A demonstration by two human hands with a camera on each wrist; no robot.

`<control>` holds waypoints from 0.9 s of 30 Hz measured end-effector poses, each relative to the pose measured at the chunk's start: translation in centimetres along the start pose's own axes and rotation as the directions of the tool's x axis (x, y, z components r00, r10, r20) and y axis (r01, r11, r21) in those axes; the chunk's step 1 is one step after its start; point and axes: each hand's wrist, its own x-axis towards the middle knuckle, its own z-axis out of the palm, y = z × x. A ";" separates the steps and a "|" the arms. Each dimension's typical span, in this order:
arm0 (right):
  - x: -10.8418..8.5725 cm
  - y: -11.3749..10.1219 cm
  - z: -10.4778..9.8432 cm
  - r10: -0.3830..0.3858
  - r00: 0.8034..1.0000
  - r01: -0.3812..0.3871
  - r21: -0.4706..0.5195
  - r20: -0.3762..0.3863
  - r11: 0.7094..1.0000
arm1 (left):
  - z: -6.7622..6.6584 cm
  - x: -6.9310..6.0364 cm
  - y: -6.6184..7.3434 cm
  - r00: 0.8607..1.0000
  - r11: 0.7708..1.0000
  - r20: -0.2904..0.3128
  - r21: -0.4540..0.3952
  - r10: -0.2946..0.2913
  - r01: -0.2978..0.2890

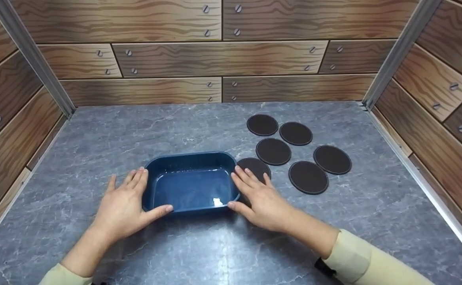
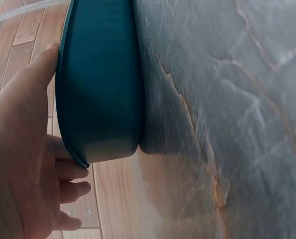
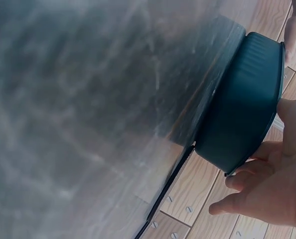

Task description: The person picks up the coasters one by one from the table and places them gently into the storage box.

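A dark blue rectangular plastic container (image 1: 194,186) with rounded corners stands upright on the table, with a bright glare on its glossy floor. At its left end, my left hand (image 1: 122,211) touches the wall with fairly straight fingers, its thumb along the near rim. My right hand (image 1: 263,204) rests against the right end likewise, its thumb at the near right corner. In the left wrist view, the left hand's fingers (image 2: 71,172) lie outside the rim. The right wrist view shows the container's outer wall (image 3: 240,107) and the right thumb at its rim.
Several dark brown round coasters with stitched edges lie flat right of the container. One coaster (image 1: 254,169) is partly covered by my right hand; another coaster (image 1: 308,177) lies farther right. Wood-patterned walls (image 1: 215,59) enclose the grey marbled table (image 1: 136,130) at the back and sides.
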 end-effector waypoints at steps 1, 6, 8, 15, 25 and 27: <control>0.0 0.0 0.0 0.000 1.000 0.000 -0.001 0.001 1.000 | 0.0 -0.1 -0.1 1.000 1.000 -0.009 0.002 0.003 -0.003; -0.1 -0.1 0.1 -0.004 1.000 0.003 0.016 0.002 1.000 | 0.4 0.0 -0.4 0.999 1.000 -0.048 -0.004 0.026 -0.026; -0.1 -0.1 0.0 -0.006 1.000 0.006 0.023 -0.001 1.000 | 0.5 0.2 -0.6 0.998 0.999 -0.044 -0.016 0.038 -0.039; 0.0 0.0 0.1 -0.002 1.000 0.002 0.018 0.003 1.000 | 1.4 1.2 -1.3 0.995 0.989 -0.015 -0.106 0.099 -0.100; -0.1 0.0 0.0 -0.003 1.000 0.003 0.028 0.001 1.000 | 2.3 1.4 -1.7 0.998 0.961 0.007 -0.268 0.064 -0.059; -0.1 0.1 -0.1 0.001 1.000 -0.001 0.030 -0.001 1.000 | 2.2 1.5 -1.6 0.998 0.959 0.012 -0.277 0.055 -0.049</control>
